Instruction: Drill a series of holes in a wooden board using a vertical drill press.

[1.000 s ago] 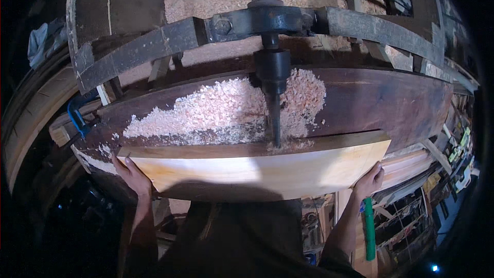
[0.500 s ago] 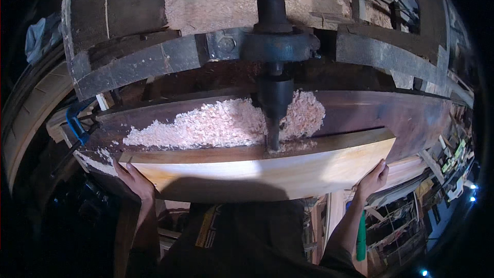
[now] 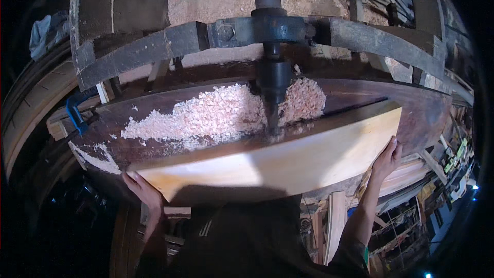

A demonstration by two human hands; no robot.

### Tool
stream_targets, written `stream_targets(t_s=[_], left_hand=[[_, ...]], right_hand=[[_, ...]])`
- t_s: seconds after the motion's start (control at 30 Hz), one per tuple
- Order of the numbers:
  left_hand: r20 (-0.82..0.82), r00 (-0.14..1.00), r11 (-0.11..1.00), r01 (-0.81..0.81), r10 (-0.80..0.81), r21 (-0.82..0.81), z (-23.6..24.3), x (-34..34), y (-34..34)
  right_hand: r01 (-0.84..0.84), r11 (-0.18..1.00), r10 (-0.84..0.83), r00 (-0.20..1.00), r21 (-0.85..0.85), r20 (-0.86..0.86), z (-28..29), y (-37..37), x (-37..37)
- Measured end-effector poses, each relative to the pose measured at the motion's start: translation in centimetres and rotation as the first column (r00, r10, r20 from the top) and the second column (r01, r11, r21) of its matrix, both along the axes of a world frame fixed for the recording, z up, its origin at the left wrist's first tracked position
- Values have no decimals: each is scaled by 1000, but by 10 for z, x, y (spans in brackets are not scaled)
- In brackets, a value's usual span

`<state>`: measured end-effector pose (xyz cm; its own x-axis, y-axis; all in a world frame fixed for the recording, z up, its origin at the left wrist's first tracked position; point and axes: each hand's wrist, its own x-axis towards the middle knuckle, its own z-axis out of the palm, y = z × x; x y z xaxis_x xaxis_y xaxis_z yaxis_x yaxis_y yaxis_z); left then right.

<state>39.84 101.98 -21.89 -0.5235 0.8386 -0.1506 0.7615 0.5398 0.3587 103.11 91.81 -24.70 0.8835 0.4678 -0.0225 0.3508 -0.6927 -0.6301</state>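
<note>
A thick, pale wooden board (image 3: pixel 303 159) lies slantwise on the dark worktable, its right end farther from me than its left. My left hand (image 3: pixel 145 191) grips the board's left end, fingers along the corner. At the opposite end, my right hand (image 3: pixel 387 159) has its fingers bent around the edge. A dark vertical drill chuck (image 3: pixel 272 80) comes down over the middle of the board's far edge. Its bit (image 3: pixel 272 118) reaches down to that edge; whether it touches the wood I cannot tell. Pinkish wood shavings (image 3: pixel 221 110) are heaped beside and behind the bit.
The dark worktable (image 3: pixel 355 92) spreads behind the board. A blue clamp (image 3: pixel 76 116) sits at its left end. Across the back runs a wooden beam (image 3: pixel 139 54) joined to the spindle's metal bracket (image 3: pixel 288 30). Wood offcuts (image 3: pixel 401 175) are stacked at the right.
The board has turned: its left end has come nearer to me and its right end has gone farther away. Both hands have moved along with it. The view has shifted slightly.
</note>
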Motion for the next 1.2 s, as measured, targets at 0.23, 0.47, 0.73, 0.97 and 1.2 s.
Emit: stream_targets(t_s=[0.23,0.47,0.73,0.97,1.2], left_hand=[[54,996,997,-69,67,47,6,6,-33],[-20,1000,1000,-17,17,6,8,7,-10],[-60,989,990,137,-134,41,3,5,63],[-119,981,988,153,-153,-8,1,6,83],[-57,986,986,160,-158,41,-11,-4,107]], right_hand=[[-23,999,23,1000,-30,17,-7,-13,6],[-37,997,37,999,-65,3,-5,-14,6],[38,995,-36,999,-89,24,-3,-6,-10],[114,989,-117,993,-95,-24,-3,-9,-12],[216,976,-216,970,-12,-107,4,-32,-36]])
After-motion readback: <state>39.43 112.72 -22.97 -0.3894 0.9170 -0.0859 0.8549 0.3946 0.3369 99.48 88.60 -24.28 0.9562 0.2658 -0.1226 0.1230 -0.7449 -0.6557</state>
